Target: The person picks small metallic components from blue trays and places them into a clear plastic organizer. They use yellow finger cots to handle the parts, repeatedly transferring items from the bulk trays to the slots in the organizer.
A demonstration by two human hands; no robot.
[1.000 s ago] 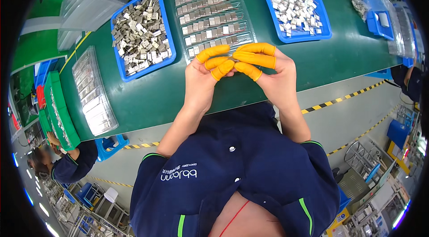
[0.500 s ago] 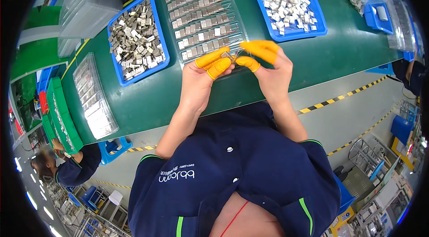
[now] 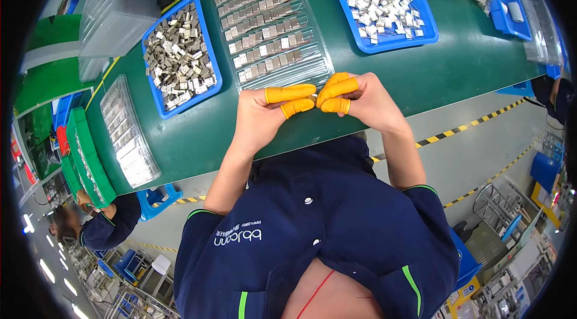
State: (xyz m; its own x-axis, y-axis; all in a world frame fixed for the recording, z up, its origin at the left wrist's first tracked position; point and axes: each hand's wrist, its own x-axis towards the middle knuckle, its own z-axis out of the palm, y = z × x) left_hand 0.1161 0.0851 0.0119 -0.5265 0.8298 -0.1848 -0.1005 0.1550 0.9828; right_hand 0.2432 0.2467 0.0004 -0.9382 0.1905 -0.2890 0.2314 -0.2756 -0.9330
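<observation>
My left hand (image 3: 261, 113) and my right hand (image 3: 368, 102) meet tip to tip over the near edge of the green table, yellow finger cots on their thumbs and fingers. Both are closed in a pinch on one small metal part (image 3: 314, 96); only a bright sliver of it shows between the fingertips. Just beyond them lies a clear plastic tray (image 3: 327, 57) with rows of small metal parts trailing thin wires. Its nearest strip is bare of parts.
A blue tray (image 3: 217, 81) of loose metal pieces stands left; another blue tray (image 3: 434, 36) holds white wired pieces at right. A filled clear tray (image 3: 135, 138), stacked clear trays (image 3: 117, 12) and green bins (image 3: 90, 156) are further left. A co-worker (image 3: 108, 223) sits beyond.
My hands have come closer to me and drawn together. The right fingers, spread and blurred before, are now pinched. The metal part, plainer to see before, is mostly covered.
</observation>
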